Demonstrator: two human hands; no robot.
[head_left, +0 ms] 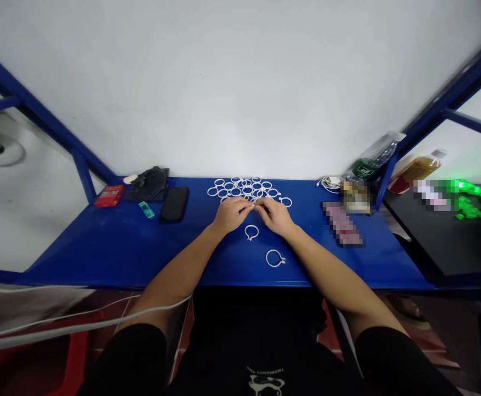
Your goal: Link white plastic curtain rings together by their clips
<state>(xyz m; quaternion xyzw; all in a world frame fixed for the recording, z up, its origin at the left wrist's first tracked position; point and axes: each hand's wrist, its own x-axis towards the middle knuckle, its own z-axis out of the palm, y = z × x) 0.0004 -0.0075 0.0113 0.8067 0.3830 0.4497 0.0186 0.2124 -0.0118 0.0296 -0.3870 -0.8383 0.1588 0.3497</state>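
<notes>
My left hand and my right hand meet at the middle of the blue table, fingers pinched together on a small white plastic ring held between them. Just beyond the hands lies a pile of several white rings. Two single rings lie nearer to me: one right below the hands, another closer to the table's front edge.
Left of the pile sit a black phone case, a green lighter, a black pouch and a red box. To the right are a white cable, a plastic bottle and blurred items. Blue frame bars rise at both sides.
</notes>
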